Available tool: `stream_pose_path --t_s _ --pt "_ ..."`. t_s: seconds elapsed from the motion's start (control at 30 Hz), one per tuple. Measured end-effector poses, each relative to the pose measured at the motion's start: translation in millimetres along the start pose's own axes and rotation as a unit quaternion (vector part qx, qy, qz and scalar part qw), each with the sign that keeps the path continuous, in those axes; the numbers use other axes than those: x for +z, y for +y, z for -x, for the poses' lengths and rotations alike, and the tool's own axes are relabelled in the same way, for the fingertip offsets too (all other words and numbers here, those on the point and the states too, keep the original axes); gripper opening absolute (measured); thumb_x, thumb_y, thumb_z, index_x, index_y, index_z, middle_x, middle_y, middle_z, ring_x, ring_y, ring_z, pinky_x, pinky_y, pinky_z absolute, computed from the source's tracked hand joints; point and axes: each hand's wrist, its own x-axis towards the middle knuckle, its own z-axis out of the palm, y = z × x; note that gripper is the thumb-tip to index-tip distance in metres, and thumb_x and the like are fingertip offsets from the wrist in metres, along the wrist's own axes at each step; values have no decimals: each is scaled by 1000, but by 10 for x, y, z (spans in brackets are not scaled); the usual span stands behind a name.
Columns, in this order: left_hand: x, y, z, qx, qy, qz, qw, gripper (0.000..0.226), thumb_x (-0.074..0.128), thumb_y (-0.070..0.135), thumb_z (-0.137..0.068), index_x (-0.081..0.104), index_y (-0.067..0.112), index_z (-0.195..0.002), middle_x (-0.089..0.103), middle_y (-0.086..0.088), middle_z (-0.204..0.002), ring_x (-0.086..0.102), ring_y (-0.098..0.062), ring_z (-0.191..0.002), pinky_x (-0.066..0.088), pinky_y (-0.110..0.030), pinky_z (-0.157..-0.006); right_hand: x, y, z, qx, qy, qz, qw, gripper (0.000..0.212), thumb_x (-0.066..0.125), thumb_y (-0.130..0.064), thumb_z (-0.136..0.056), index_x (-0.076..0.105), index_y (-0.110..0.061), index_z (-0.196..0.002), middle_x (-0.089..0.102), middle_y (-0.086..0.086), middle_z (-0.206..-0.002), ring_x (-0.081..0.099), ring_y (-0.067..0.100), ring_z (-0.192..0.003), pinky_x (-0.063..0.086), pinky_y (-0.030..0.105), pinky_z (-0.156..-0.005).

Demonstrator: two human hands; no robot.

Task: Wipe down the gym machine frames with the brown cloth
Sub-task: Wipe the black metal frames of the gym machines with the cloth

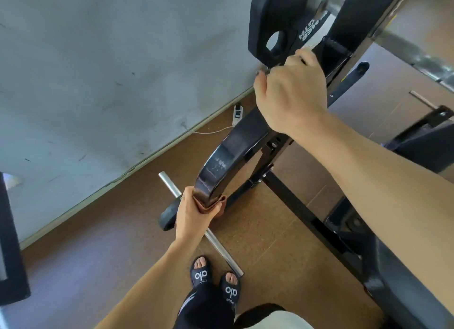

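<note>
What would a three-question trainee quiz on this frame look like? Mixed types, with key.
1. True or false: the left hand holds the brown cloth against the lower end of the curved black frame.
2. What does the right hand grip?
A. the silver bar on the floor
B. the upper frame beside the weight plate
C. the white cable
3. Fill in: the silver bar lies on the ____.

Key: 1 true; 2 B; 3 floor.

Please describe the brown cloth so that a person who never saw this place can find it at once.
Start at the black gym machine frame that curves down toward the floor beside the grey wall. At its lower end, the left hand grips the brown cloth, folded around the frame. It is the only soft, tan thing among black metal.
</note>
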Motion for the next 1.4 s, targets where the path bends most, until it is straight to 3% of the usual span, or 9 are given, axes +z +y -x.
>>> stream_pose_path --t_s 0.17,0.43,0.6,0.7,0.83,1.07,1.23,1.33,1.4 --pt "-74 304 73 42 67 20 997 59 90 37 -71 43 41 -105 55 28 -103 53 15 -96 56 -27 -87 -30 -9 22 0 22 -6 1000 72 19 -37 -108 73 -1 -77 72 16 -77 66 34 -102 28 45 -119" --pt "-332 1785 53 231 179 -4 956 64 84 54 -72 52 23 -118 63 16 -109 56 0 -94 46 -16 -83 -151 -32 94 -78 25 -69 994 71 17 -36 -109 67 -1 -73 71 19 -79 65 40 -97 27 55 -121" --pt "-162 1674 15 159 250 -100 950 93 48 85 -71 52 22 -139 68 13 -115 61 0 -99 49 -20 -86 -347 -491 339 -234 -30 -139 962 59 17 -38 -110 48 -15 -65 47 3 -65 43 24 -70 40 46 -103" --pt "-71 1364 9 125 257 -42 957 105 36 97 -69 55 20 -139 69 12 -118 64 -5 -108 48 -18 -93 -235 -705 416 -275 -106 -89 951 61 14 -40 -111 50 -14 -69 47 3 -64 46 25 -66 37 44 -86" --pt "49 1016 25 155 288 80 942 69 86 60 -65 51 26 -115 65 17 -103 63 1 -94 55 -25 -87 -140 -782 439 -296 -81 -14 952 62 17 -38 -111 38 -10 -60 37 6 -56 33 24 -51 30 41 -66" --pt "410 328 38 59 266 144 951 59 94 32 -64 50 26 -103 62 16 -94 64 1 -90 54 -17 -79 -11 -889 536 -316 -54 39 947 56 19 -37 -111 48 -9 -73 43 10 -66 44 30 -77 28 43 -80" --pt "399 192 70 24 225 127 966 57 92 40 -66 50 25 -100 64 9 -95 65 -9 -89 58 -36 -77 -108 -1010 586 -322 -96 77 939 50 44 -36 -107 33 -10 -66 41 10 -64 46 28 -71 26 42 -78" --pt "246 479 110 36 235 148 960 61 80 56 -67 52 24 -112 64 12 -100 63 -4 -95 56 -39 -86 -101 -1129 583 -334 -107 46 935 51 36 -35 -109 33 -11 -64 39 8 -61 43 27 -63 28 42 -76" --pt "94 764 92 58 224 158 960 85 66 63 -68 49 12 -134 65 7 -106 63 -7 -100 54 -36 -94 -53 -1191 585 -338 -108 17 935 57 23 -35 -111 37 -11 -62 39 8 -58 50 26 -63 35 40 -70"
